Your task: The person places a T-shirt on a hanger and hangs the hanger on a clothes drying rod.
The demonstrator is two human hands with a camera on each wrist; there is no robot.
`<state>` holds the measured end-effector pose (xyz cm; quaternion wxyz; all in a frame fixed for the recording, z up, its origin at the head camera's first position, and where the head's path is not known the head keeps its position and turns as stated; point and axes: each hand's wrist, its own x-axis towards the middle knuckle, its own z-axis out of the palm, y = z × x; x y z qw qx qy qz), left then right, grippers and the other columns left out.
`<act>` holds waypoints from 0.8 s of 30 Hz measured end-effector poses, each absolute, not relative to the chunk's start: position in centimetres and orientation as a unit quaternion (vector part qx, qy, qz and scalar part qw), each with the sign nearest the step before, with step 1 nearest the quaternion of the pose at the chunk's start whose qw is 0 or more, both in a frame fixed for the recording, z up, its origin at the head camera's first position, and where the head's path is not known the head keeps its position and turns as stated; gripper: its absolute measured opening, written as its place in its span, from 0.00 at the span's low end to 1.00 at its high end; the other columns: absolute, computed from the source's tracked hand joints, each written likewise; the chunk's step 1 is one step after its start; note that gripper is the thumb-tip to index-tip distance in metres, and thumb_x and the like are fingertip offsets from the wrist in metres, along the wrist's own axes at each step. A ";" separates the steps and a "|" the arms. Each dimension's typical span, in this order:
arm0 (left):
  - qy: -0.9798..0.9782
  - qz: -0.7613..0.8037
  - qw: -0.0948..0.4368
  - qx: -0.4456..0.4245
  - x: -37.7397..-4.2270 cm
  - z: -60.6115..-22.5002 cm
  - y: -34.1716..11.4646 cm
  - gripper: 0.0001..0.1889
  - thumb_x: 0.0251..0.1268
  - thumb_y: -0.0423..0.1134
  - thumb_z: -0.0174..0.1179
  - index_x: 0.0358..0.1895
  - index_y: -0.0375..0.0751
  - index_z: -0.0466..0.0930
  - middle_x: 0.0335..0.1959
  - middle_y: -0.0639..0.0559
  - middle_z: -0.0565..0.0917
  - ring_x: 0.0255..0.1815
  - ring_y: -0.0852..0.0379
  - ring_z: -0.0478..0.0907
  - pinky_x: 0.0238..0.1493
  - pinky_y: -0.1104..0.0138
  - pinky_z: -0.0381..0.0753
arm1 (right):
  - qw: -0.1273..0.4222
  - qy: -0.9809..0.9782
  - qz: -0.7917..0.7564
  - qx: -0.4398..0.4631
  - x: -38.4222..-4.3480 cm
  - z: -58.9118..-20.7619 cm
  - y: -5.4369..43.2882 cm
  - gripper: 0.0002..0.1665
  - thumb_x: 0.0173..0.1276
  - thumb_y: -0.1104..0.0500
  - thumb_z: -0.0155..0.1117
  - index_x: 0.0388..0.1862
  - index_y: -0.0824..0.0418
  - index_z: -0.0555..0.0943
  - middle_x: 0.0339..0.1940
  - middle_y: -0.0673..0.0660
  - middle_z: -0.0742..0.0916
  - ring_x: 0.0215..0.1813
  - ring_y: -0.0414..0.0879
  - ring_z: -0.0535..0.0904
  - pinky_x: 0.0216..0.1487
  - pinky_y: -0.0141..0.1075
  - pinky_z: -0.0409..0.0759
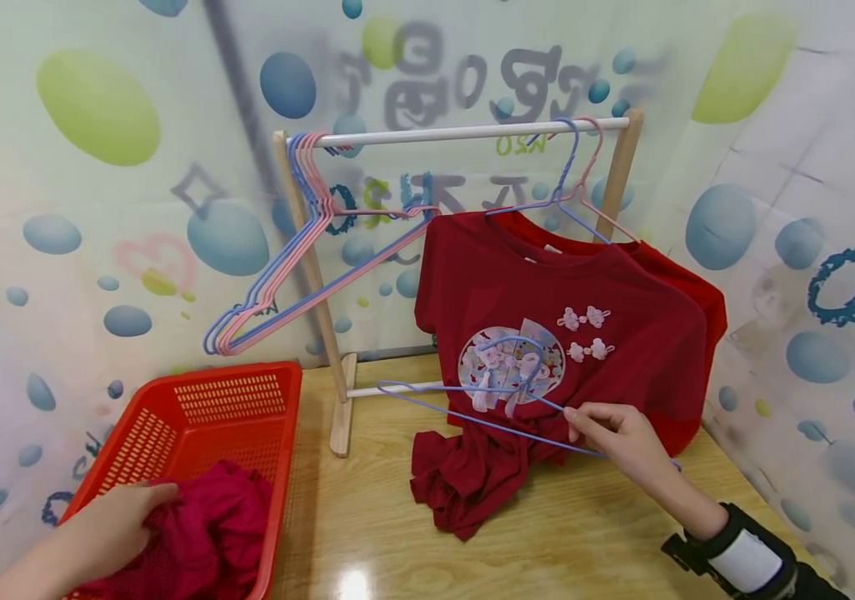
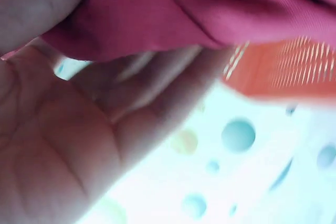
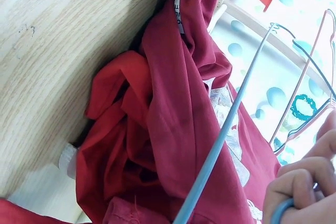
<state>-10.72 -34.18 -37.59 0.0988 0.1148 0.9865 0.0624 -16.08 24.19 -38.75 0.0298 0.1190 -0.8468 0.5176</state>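
Observation:
In the head view, my left hand [image 1: 108, 529] reaches into a red plastic basket [image 1: 290, 450] and grips a crumpled crimson cloth garment [image 1: 213, 521]. Thumb above and fingers below, the left wrist view shows the fabric [image 2: 131, 19] caught between them. My right hand [image 1: 618, 437] pinches one arm of a blue wire hanger [image 1: 527, 388], held level in front of a dark red T-shirt [image 1: 502, 292]. That shirt has a round printed patch and hangs from the rack, its lower part bunched on the table. Fingers curl near the frame edge in the right wrist view, beside the hanger wire [image 3: 226, 129].
A clothes rack with a white rail [image 1: 457, 133] and wooden posts stands on the wooden table [image 1: 367, 517]. Several blue and pink hangers [image 1: 277, 267] hang at its left end. A brighter red shirt [image 1: 714, 308] hangs behind the dark one. Patterned curtain surrounds the table.

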 end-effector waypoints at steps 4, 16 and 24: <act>0.987 0.070 -0.002 0.144 -10.0 -35.6 -34.7 0.17 0.52 0.31 0.66 0.46 0.40 0.76 0.31 0.55 0.82 0.29 0.63 0.75 0.30 0.65 0.77 | 0.024 -0.838 0.531 0.124 -16.2 -39.1 24.2 0.18 0.72 0.53 0.56 0.26 0.64 0.79 0.09 0.52 0.63 0.14 0.41 0.57 0.16 0.35 0.61; 0.938 0.197 -0.215 0.189 -10.1 -30.6 -31.7 0.14 0.59 0.22 0.57 0.44 0.41 0.69 0.26 0.58 0.75 0.23 0.73 0.66 0.22 0.75 0.66 | 0.018 -0.833 0.540 0.120 -16.2 -39.4 23.9 0.21 0.72 0.53 0.55 0.27 0.70 0.78 0.10 0.50 0.63 0.14 0.39 0.56 0.16 0.35 0.60; 0.900 0.278 -0.292 0.166 -10.3 -28.3 -29.1 0.08 0.64 0.24 0.52 0.44 0.35 0.70 0.25 0.61 0.69 0.21 0.70 0.63 0.21 0.74 0.62 | 0.032 -0.838 0.532 0.119 -16.3 -39.6 24.0 0.21 0.72 0.53 0.54 0.27 0.69 0.78 0.11 0.47 0.64 0.15 0.39 0.57 0.18 0.35 0.62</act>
